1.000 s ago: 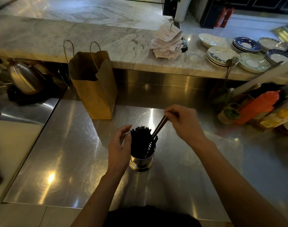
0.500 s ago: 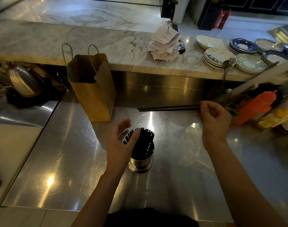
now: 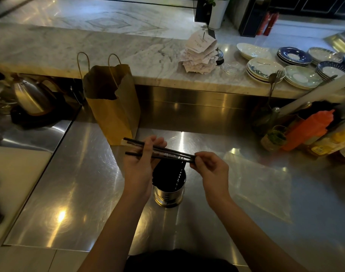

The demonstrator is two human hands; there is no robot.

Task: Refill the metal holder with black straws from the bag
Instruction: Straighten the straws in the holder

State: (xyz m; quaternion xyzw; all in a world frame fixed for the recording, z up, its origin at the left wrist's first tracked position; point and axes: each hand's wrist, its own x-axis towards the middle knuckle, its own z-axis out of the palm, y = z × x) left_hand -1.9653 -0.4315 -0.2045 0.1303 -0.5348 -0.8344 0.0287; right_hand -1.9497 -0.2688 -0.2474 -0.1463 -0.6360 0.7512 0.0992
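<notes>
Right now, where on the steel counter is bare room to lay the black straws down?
Bare steel counter for the black straws lies left of the metal holder, between the paper bag and the near edge. Right of it, a clear plastic sheet lies. Bottles and jars crowd the far right.

The straws [image 3: 162, 152] are black, the metal holder [image 3: 168, 195] is shiny silver, and the paper bag [image 3: 112, 114] is plain brown. The ledge [image 3: 89, 50] is white marble veined with grey. One squeeze bottle [image 3: 309, 130] is orange, and a saucer stack [image 3: 294, 55] has dark blue rims.
</notes>
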